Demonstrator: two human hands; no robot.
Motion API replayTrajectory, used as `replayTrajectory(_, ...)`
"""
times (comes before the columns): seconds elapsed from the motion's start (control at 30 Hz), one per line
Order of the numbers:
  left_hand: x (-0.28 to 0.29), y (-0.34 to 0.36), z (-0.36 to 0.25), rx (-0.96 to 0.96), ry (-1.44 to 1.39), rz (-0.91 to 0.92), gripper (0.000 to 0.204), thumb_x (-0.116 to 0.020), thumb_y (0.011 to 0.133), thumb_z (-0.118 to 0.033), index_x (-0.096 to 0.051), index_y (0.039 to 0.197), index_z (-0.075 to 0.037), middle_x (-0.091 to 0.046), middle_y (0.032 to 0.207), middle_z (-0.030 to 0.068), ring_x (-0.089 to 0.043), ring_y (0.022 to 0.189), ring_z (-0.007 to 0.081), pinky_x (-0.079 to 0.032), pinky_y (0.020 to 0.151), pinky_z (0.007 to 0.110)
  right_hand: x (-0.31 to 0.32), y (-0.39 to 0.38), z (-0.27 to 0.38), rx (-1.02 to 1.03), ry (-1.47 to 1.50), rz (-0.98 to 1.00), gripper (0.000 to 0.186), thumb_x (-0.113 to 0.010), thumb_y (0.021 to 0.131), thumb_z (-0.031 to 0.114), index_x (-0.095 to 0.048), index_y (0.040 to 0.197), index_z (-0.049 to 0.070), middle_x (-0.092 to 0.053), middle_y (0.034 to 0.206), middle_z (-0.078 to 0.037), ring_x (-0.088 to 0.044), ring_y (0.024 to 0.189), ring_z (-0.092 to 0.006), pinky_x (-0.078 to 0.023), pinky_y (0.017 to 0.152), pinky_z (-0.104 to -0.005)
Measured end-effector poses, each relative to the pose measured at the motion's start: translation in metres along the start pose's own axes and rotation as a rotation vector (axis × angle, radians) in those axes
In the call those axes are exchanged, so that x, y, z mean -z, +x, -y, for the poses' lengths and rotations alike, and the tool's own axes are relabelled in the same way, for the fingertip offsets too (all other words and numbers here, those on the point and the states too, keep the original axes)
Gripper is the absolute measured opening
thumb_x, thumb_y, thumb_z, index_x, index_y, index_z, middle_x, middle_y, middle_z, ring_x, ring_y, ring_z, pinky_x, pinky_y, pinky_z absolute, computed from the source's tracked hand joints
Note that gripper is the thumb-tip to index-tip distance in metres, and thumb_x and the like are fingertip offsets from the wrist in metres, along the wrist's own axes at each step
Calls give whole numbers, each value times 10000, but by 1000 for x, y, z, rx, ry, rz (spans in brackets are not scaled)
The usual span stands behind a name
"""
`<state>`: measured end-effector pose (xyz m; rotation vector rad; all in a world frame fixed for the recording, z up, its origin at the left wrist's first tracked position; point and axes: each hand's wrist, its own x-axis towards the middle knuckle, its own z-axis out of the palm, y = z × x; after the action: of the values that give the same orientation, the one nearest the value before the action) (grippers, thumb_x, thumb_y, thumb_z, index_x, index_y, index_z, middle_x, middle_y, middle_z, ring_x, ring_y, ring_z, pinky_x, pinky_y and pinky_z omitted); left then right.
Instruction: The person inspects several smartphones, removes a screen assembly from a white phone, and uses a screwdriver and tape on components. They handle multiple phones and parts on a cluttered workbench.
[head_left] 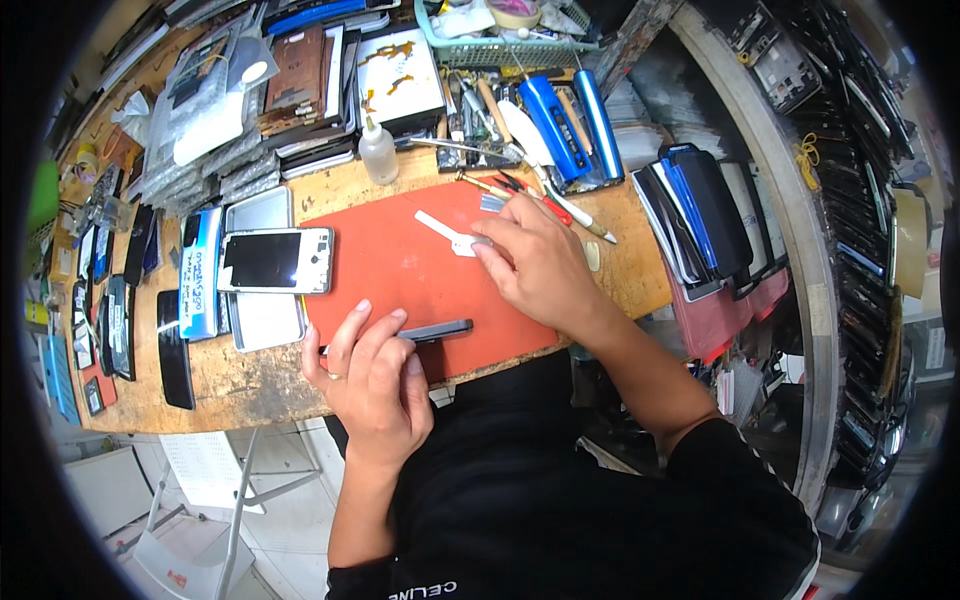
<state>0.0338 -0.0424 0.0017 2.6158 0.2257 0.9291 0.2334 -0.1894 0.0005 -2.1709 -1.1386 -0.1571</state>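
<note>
On the orange-red mat [390, 230], my left hand [375, 385] grips a dark phone [440, 330], tilted up so mainly its slim grey edge shows. The phone's far end sticks out to the right past my fingers. Higher up, my right hand [535, 260] pinches a flat white strip [437, 225] by its wider, bent end between thumb and index finger. The strip's narrow end points to the upper left over the mat. Red-handled pliers [545, 203] and a white pen-like tool [590, 222] lie just beyond my right hand.
A white-framed phone [280, 261] rests on trays at the mat's left, beside a blue phone back [200, 270]. A dropper bottle [378, 152], blue cylindrical tools [555, 125] and a green basket [510, 50] stand behind. Stacked phone parts [690, 220] lie right.
</note>
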Motion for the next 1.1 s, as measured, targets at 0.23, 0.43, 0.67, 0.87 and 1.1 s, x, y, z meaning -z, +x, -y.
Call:
replayTrajectory(0.23, -2, -4, -2, 15, -26, 4, 234, -697, 820, -58, -643, 1038, -127, -717, 1232, 56, -560, 1372, 343, -120, 1255, 605, 44, 101, -61, -64, -30, -164, 194, -722, 945, 151, -765, 1064, 3, -755, 913, -170, -741, 835, -267, -570, 773, -380)
replayTrajectory(0.43, -5, -5, -7, 20, -24, -2, 209, -695, 835, -85, -638, 1027, -143, -702, 1246, 41, -533, 1402, 340, -96, 1255, 629, 59, 185, -98, -112, -35, -197, 223, -716, 912, 197, -788, 1038, 28, -785, 921, -177, -770, 857, -299, -593, 823, -391)
replayTrajectory(0.67, -8, -10, -9, 26, -40, -5, 174, -705, 842, -126, -641, 1001, -159, -710, 1239, 29, -522, 1407, 333, -55, 1271, 585, 61, 222, -109, -142, 3, -219, 201, -702, 898, 200, -798, 993, 50, -773, 889, -189, -770, 873, -320, -587, 826, -395)
replayTrajectory(0.87, -18, -19, -4, 16, -35, -51, 148, -692, 863, -188, -615, 988, -186, -714, 1208, 13, -543, 1368, 302, -30, 1279, 546, 57, 238, -102, -77, -43, -161, 211, -710, 895, 220, -800, 977, 48, -772, 897, -190, -761, 864, -343, -583, 801, -413)
replayTrajectory(1.1, -24, -22, -2, -7, -2, -82, 94, -661, 903, -220, -586, 918, -164, -714, 1189, 40, -534, 1369, 335, -44, 1280, 544, 38, 166, -47, 98, -210, 397, 204, -742, 896, 184, -775, 1034, 37, -773, 933, -164, -743, 872, -347, -575, 804, -433)
